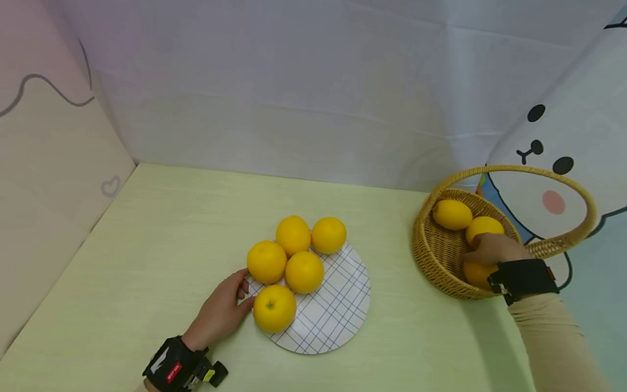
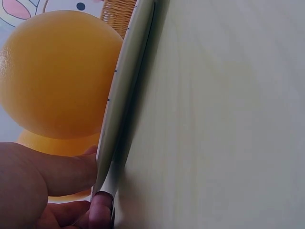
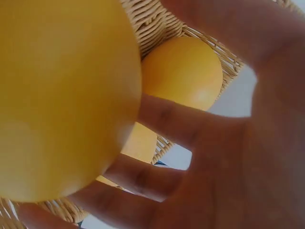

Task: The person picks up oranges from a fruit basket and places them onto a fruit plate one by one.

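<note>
My left hand (image 1: 222,307) is at the left edge of a round white plate (image 1: 338,305) with a blue grid. In the left wrist view its thumb (image 2: 66,174) lies over the rim and the fingers curl beneath, pinching the plate. Several oranges sit on the plate's left and back part; the nearest orange (image 1: 275,308) is beside the thumb. My right hand (image 1: 497,249) reaches into a wicker basket (image 1: 443,247). Its fingers go round a yellow-orange fruit (image 3: 62,100), whose far side hides the fingertips. Behind it lie a lemon-shaped yellow fruit (image 1: 452,214) and another round one (image 1: 485,226).
The basket's tall arched handle (image 1: 519,170) rises above my right wrist, near the table's right edge. Pale cloth (image 1: 294,98) hangs behind the light green table (image 1: 186,218). A cartoon-printed cloth (image 1: 553,179) stands close behind the basket.
</note>
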The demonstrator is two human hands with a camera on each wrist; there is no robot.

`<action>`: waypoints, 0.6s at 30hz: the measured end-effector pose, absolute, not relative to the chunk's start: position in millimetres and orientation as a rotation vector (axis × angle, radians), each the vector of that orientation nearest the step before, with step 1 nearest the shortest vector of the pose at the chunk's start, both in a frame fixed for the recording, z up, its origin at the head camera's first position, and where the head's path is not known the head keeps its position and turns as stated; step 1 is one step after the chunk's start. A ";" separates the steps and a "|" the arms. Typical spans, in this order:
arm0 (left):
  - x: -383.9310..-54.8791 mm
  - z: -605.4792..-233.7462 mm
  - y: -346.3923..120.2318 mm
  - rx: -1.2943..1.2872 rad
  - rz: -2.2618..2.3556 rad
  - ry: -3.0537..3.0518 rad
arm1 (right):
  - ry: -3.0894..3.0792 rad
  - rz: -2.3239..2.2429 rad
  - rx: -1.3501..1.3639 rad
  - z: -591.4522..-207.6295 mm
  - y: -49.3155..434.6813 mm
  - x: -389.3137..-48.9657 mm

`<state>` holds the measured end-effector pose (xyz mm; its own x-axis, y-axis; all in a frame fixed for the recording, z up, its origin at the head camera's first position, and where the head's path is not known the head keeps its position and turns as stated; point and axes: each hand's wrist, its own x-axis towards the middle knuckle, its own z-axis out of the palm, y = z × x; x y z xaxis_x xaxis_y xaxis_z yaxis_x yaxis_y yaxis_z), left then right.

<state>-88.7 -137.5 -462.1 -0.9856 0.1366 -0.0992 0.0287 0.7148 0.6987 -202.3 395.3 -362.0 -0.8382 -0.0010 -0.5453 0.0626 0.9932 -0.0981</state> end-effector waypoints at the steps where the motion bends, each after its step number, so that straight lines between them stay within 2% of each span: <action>1: -88.8 -462.1 -137.5 0.133 1.127 2.774 | 2.552 -0.162 0.061 -362.2 394.7 -201.7; 18: -88.3 -461.7 -137.7 0.140 1.130 2.784 | 2.469 -0.102 0.092 -360.6 389.2 -201.5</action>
<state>-88.3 -137.7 -461.7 -0.9867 0.1361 -0.0886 0.0358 0.7146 0.6987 -201.5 389.2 -360.6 -0.7822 0.0409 -0.6217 0.0920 0.9945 -0.0503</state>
